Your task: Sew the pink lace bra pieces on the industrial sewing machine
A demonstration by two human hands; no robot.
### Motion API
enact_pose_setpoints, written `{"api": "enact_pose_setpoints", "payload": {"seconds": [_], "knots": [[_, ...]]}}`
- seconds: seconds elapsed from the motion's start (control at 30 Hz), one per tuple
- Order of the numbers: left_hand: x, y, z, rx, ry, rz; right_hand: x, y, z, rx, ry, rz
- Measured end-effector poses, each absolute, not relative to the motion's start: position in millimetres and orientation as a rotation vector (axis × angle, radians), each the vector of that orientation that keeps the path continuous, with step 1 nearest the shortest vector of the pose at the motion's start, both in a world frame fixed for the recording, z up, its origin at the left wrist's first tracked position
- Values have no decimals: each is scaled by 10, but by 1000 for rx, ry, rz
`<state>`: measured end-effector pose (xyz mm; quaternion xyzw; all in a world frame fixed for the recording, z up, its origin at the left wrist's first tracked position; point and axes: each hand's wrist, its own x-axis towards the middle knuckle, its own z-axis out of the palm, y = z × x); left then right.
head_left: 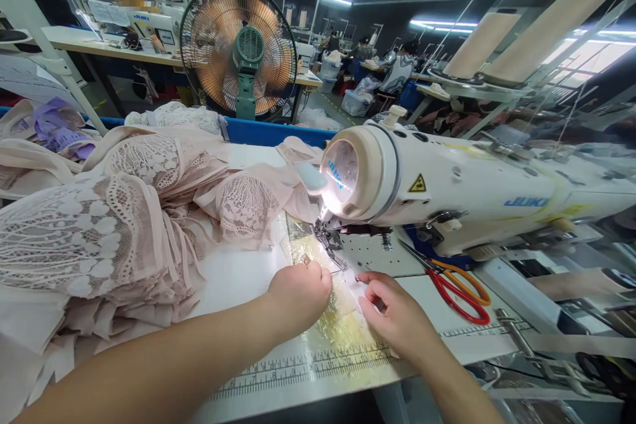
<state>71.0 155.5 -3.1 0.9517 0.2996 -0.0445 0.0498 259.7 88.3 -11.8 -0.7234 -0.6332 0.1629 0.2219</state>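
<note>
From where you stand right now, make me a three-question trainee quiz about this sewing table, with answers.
1. Which is nearer the scissors: A, the left hand, or B, the right hand?
2. True or false: lace garments are piled to the left of the sewing machine.
3. Fill in: along the near edge of the table runs a printed ____.
Key: 1 B; 2 true; 3 ruler.

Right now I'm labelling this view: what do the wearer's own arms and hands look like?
The smooth, rounded left forearm and right forearm show no sleeve, watch, bracelet or marking. The left hand and the right hand wear no glove; partly hidden fingers leave rings uncertain.
</note>
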Motion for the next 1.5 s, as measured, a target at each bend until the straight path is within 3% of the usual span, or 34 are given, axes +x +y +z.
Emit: {"api": "enact_pose_setpoints", "payload": {"seconds": [1.5], "knots": [[581,1703,88,2861,929,-145,2450,1169,-202,-2171,-1423,421]]}}
